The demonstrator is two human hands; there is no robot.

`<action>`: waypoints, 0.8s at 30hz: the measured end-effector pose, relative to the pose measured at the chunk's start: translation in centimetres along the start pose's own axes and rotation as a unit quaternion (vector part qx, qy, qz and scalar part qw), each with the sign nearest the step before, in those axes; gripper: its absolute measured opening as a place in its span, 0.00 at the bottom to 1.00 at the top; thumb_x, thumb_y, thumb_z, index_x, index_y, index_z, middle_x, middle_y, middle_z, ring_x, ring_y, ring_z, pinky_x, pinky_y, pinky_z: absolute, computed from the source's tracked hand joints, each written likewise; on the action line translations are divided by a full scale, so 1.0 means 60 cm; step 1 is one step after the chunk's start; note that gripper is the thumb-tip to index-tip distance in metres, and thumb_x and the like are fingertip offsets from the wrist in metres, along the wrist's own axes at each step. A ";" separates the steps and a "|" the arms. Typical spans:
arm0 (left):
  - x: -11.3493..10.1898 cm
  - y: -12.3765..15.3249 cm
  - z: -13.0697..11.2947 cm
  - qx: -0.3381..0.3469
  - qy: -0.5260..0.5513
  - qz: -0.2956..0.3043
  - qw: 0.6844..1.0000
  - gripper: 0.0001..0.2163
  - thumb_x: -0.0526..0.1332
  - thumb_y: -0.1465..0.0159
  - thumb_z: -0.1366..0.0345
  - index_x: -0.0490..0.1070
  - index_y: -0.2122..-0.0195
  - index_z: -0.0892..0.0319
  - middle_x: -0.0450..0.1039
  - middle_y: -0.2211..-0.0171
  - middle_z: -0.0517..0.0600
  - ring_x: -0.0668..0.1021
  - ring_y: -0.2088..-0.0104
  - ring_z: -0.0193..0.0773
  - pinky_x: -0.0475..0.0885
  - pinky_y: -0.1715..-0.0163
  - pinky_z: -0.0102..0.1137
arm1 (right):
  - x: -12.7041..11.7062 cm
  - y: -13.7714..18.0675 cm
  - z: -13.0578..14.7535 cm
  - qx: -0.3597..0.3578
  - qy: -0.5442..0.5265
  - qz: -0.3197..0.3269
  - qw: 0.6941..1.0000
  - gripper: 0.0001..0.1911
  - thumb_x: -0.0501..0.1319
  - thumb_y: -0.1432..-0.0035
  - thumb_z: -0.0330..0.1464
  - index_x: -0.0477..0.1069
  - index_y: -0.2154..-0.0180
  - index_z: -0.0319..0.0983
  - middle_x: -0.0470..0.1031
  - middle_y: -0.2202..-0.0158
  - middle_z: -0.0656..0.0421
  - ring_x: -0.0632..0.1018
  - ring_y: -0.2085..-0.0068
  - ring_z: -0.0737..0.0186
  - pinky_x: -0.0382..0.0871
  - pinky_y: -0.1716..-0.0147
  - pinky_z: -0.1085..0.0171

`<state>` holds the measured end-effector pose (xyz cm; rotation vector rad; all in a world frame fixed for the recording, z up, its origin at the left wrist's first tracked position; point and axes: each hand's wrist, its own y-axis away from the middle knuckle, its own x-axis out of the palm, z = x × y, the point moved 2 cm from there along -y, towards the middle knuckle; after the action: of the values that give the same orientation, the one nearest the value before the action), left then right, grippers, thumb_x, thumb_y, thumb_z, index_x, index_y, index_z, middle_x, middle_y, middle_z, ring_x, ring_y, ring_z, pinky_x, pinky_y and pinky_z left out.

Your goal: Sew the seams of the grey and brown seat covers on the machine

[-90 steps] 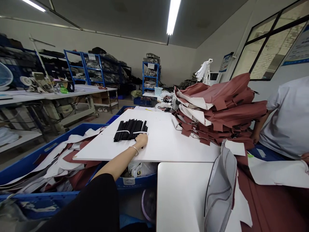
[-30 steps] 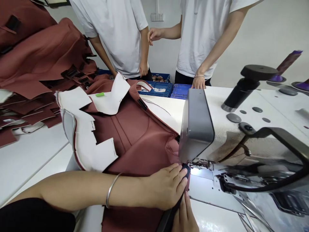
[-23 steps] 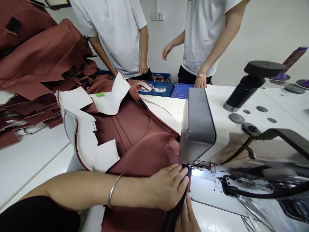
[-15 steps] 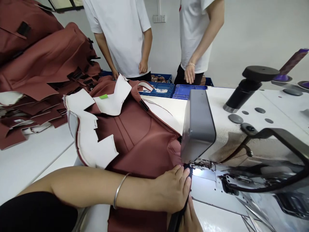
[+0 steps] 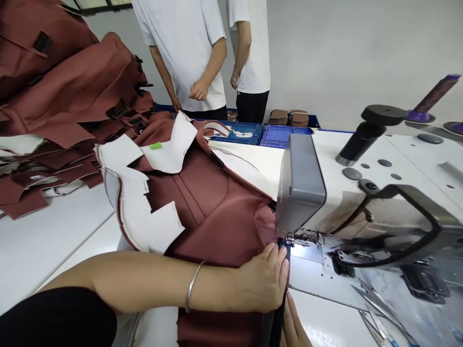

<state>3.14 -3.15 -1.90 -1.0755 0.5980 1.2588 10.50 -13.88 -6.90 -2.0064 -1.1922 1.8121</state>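
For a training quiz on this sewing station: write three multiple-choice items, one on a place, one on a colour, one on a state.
1. Where does the left hand rest?
A. on the brown-red cover beside the sewing machine
B. on a blue crate
C. on the thread stand

2. What colour is the small tag on the white backing?
A. green
B. yellow
C. black

3. How is the black strip held?
A. lying loose
B. pressed between both hands
C. rolled up

Key: 1 A, fingers lie flat on the fabric by the needle. 2 A, it is bright green. 3 B, the right hand meets the left along it.
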 end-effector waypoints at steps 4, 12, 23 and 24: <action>0.005 0.001 -0.001 0.001 -0.001 -0.005 1.000 0.18 0.53 0.39 0.69 0.68 0.53 0.78 0.68 0.52 0.74 0.73 0.52 0.60 0.65 0.53 0.52 | 0.009 -0.001 -0.001 0.012 0.010 -0.045 0.999 0.23 0.50 0.45 0.18 0.69 0.49 0.30 0.75 0.60 0.50 0.78 0.60 0.54 0.67 0.47 0.50; 0.006 -0.005 0.003 -0.013 0.003 0.000 1.000 0.17 0.51 0.39 0.71 0.68 0.54 0.78 0.68 0.53 0.73 0.74 0.53 0.58 0.65 0.53 0.50 | 0.023 0.014 0.001 0.028 -0.016 -0.028 0.999 0.15 0.51 0.47 0.17 0.74 0.61 0.27 0.74 0.60 0.47 0.76 0.56 0.49 0.71 0.54 0.51; 0.014 -0.031 0.017 -0.049 0.009 0.021 0.999 0.15 0.50 0.39 0.72 0.70 0.56 0.77 0.70 0.54 0.71 0.75 0.57 0.55 0.66 0.55 0.46 | 0.010 -0.008 -0.044 0.016 -0.109 -0.055 0.992 0.20 0.46 0.46 0.19 0.67 0.54 0.22 0.68 0.53 0.38 0.63 0.41 0.39 0.74 0.55 0.51; 0.016 -0.032 0.017 -0.050 0.011 0.029 0.998 0.16 0.50 0.38 0.72 0.70 0.56 0.77 0.70 0.55 0.71 0.75 0.57 0.54 0.66 0.55 0.46 | 0.006 -0.015 -0.046 0.023 -0.118 -0.056 0.991 0.20 0.46 0.46 0.19 0.67 0.54 0.22 0.68 0.53 0.38 0.62 0.41 0.39 0.74 0.55 0.50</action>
<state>5.02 -1.70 -1.70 -1.1627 0.5920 1.3398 12.57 -12.07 -5.97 -1.7007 -1.2833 2.0437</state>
